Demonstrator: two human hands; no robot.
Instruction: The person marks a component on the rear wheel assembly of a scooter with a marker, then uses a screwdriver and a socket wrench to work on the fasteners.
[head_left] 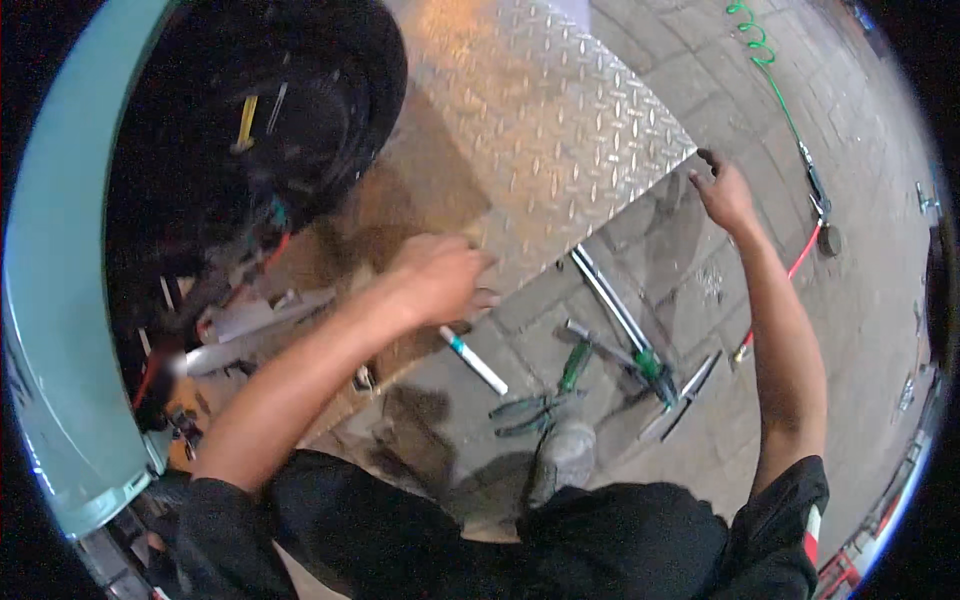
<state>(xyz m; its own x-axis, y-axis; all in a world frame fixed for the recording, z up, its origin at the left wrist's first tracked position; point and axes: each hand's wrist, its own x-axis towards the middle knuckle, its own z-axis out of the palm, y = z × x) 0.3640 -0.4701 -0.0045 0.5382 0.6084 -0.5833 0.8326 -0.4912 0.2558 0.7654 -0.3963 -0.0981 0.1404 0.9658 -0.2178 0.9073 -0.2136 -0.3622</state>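
A silver diamond-tread metal plate [580, 110] lies angled across the middle of the view, partly over brown cardboard [395, 395]. My left hand [440, 278] has its fingers curled at the plate's near edge, left of centre. My right hand [725, 195] holds the plate's right corner between thumb and fingers. Under the near edge, a long chrome tool with a green part [610, 295] lies on the paving, beside a white and teal tube [475, 360], a green-handled screwdriver [575, 365] and dark pliers [525, 410].
A pale teal vehicle panel [50, 300] and black wheel well [250, 170] line the left side. At right, a green coiled air hose [755, 40] joins a dark fitting [815, 185] and red hose [800, 255]. My shoe [565, 450] rests on the paving [680, 40].
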